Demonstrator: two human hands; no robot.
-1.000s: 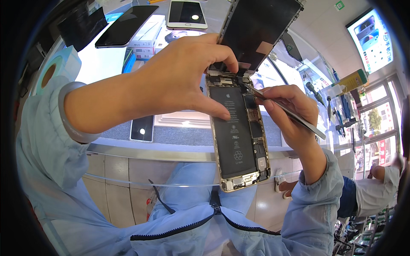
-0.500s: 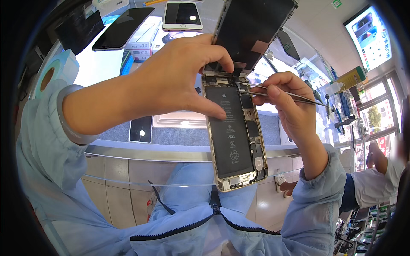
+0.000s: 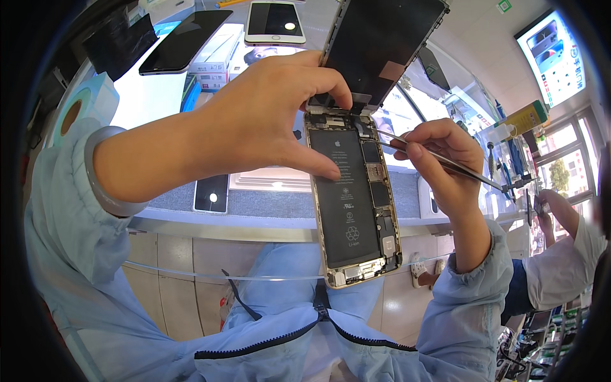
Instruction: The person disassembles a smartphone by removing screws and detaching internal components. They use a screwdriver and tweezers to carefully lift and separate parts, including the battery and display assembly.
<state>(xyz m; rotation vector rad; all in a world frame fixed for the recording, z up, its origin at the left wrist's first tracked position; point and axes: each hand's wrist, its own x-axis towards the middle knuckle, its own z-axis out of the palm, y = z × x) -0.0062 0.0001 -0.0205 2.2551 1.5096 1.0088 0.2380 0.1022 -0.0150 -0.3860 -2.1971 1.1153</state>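
Observation:
My left hand (image 3: 267,118) grips an opened phone body (image 3: 353,200) by its upper part, holding it upright in front of me. A black battery and small circuit parts show inside it. The black screen panel (image 3: 382,44) is hinged up from the top edge and leans away. My right hand (image 3: 442,159) pinches metal tweezers (image 3: 445,162), and their tips reach the upper right of the phone's inside, near the screen's hinge.
A glass counter (image 3: 254,216) lies behind the phone, with a white phone (image 3: 275,20), a dark phone (image 3: 184,39) and small boxes (image 3: 210,60) on it. A blue tape roll (image 3: 76,111) sits at left. Another person's arm (image 3: 560,235) is at right, below a wall screen (image 3: 554,54).
My right hand has shifted up and right along the phone's edge, and the tweezers now lie flatter with their tips near the top of the phone. The phone sits slightly higher.

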